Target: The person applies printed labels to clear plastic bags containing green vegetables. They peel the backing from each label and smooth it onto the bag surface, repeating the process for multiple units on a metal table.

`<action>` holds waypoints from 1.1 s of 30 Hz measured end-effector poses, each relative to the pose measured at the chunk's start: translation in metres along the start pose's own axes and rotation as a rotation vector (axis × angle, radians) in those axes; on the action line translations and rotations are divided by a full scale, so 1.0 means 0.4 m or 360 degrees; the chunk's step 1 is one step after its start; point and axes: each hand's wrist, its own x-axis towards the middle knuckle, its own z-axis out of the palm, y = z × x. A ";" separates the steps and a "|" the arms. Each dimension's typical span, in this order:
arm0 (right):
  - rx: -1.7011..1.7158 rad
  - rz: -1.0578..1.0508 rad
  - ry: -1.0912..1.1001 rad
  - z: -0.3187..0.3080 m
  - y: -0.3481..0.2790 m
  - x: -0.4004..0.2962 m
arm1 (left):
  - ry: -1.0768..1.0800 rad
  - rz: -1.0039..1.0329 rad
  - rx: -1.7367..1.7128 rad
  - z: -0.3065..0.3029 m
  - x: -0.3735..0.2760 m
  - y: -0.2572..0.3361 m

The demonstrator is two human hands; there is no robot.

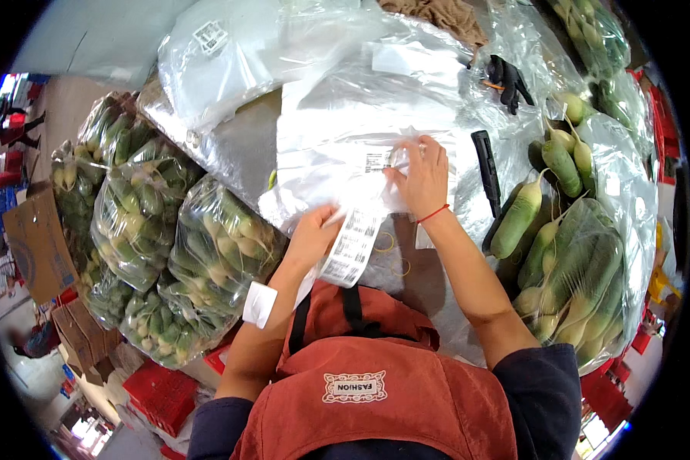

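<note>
My left hand (313, 236) grips a strip of printed white labels (352, 244) that hangs down toward my apron. In front of me lies a stack of clear plastic bags (333, 144), shiny with glare. My right hand (425, 175) rests on the stack with its fingers apart, thumb and fingertips at the edge of a small printed label (376, 162) on the top bag. A red cord circles my right wrist. Near my left forearm is a blank white piece of backing paper (260, 305); whether it joins the strip I cannot tell.
Bagged green radishes (224, 241) are piled at left. At right, loose green radishes (517, 215) lie beside an open plastic bag of radishes (586, 276). A black-handled tool (486, 167), a black glove (507, 80) and yellow rubber bands (401, 267) lie on the table.
</note>
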 end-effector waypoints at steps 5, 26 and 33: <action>0.0239 -0.0244 -0.0881 -0.045 0.006 0.009 | -0.0651 0.0882 0.0585 -0.002 -0.044 0.025; 0.1704 0.0845 -0.1402 -0.071 -0.044 0.028 | 0.0285 0.0547 -0.0317 0.058 0.034 0.074; 0.1385 0.0666 -0.1112 -0.060 -0.050 0.008 | 0.0448 0.0426 -0.0054 0.054 0.047 0.048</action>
